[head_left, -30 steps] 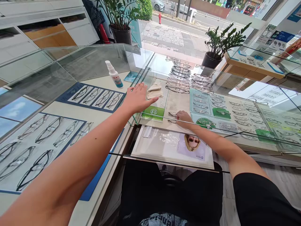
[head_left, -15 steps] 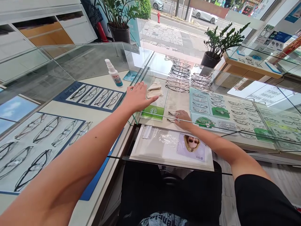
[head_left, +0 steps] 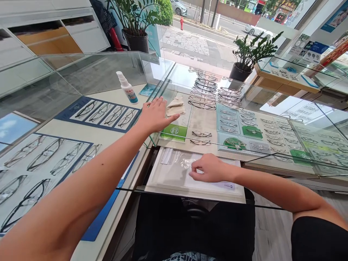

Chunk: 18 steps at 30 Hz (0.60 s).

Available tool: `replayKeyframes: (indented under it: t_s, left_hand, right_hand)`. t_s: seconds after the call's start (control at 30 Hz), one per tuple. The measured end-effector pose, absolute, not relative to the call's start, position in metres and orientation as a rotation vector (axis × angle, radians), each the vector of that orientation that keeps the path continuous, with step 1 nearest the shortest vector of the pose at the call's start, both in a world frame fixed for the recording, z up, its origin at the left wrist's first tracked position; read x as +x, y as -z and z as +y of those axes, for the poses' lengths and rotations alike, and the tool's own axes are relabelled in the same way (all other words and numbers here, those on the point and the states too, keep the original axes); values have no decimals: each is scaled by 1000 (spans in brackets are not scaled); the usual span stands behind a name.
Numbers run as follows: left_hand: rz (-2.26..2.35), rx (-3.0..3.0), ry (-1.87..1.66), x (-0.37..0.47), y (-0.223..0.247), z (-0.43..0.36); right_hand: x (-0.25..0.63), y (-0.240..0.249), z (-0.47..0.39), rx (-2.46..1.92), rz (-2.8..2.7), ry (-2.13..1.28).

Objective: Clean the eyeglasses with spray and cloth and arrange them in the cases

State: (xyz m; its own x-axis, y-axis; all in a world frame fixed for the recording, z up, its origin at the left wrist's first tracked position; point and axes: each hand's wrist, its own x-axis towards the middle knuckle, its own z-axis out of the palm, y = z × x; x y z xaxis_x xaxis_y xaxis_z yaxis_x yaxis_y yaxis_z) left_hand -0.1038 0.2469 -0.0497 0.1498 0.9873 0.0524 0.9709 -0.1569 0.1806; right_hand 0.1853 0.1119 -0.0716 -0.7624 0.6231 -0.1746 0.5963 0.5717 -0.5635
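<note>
My left hand (head_left: pixel 154 115) lies flat with fingers spread on the glass top of the display case, beside a folded beige cloth (head_left: pixel 175 107). My right hand (head_left: pixel 208 168) is over a pale pulled-out tray (head_left: pixel 154 181); its fingers are loosely curled towards the thumb, and nothing shows between them. Just beyond it, two pairs of eyeglasses (head_left: pixel 201 134) lie one behind the other on the case floor, apart from the hand. Left of them is a green-and-white card (head_left: pixel 174 132). Clear plastic wrap (head_left: pixel 181 159) lies in the tray, and the hand covers most of a printed card.
A white spray bottle (head_left: pixel 127 87) stands left of my left hand. Eyeglasses on blue-edged trays (head_left: pixel 98 114) fill the left case. Rows of frames (head_left: pixel 203 88) and green display cards (head_left: pixel 252 132) lie on the right. Glass edges cross in front of me; a potted plant (head_left: pixel 246 58) stands beyond.
My right hand has let go of the eyeglasses and drawn back towards me, over the tray. The glasses stay on the case floor. My left hand keeps its place on the glass.
</note>
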Motion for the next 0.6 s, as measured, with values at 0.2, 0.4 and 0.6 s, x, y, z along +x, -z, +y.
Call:
replayKeyframes:
  t_s: [0.2, 0.4, 0.6]
  left_hand:
    - [2001, 2313, -226, -104, 49, 248]
    - [2000, 2317, -233, -104, 49, 250]
    - [1995, 2322, -267, -106, 50, 250]
  right_hand:
    - [227, -32, 182, -1090, -2417, -281]
    - [316, -19, 323, -1489, -2431, 271]
    - [332, 13, 357, -1625, -2515, 287]
